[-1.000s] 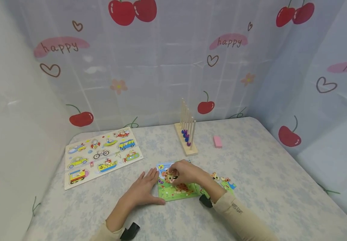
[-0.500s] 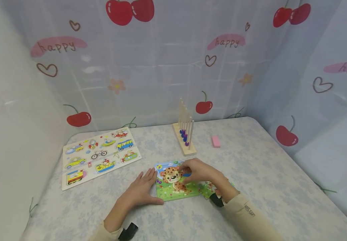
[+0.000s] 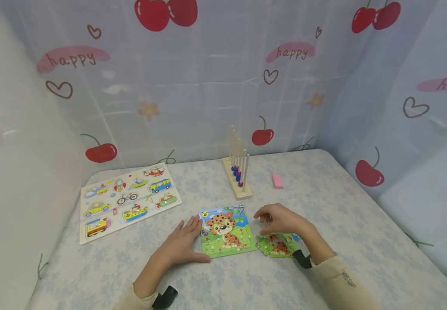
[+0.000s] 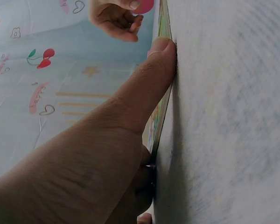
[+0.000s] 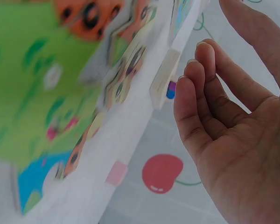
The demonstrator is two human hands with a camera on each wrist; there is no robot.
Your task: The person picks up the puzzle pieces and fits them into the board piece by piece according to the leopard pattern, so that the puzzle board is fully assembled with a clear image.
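A square picture puzzle board [image 3: 223, 243] with a spotted leopard cub lies flat on the table. My left hand [image 3: 182, 243] rests at the board's left side, fingers extended and thumb along the near edge. The left wrist view shows that thumb [image 4: 147, 86] touching the board's edge. Just right of the board, my right hand [image 3: 285, 219] hovers over loose puzzle pieces [image 3: 281, 249]. Its fingers are loosely bent with nothing between them, as the right wrist view of the hand [image 5: 238, 112] confirms. Part of the pieces is hidden beneath it.
A vehicle puzzle board [image 3: 115, 215] lies at the left. Behind the leopard board stands a wooden peg rack [image 3: 243, 193] with thin upright rods and blue and purple beads. A pink block [image 3: 277, 181] sits right of it. Patterned curtains [image 3: 208, 94] enclose the table.
My right hand has lifted off the leopard board and moved right, over the loose pieces. The leopard picture is now fully uncovered. My left hand has stayed in place.
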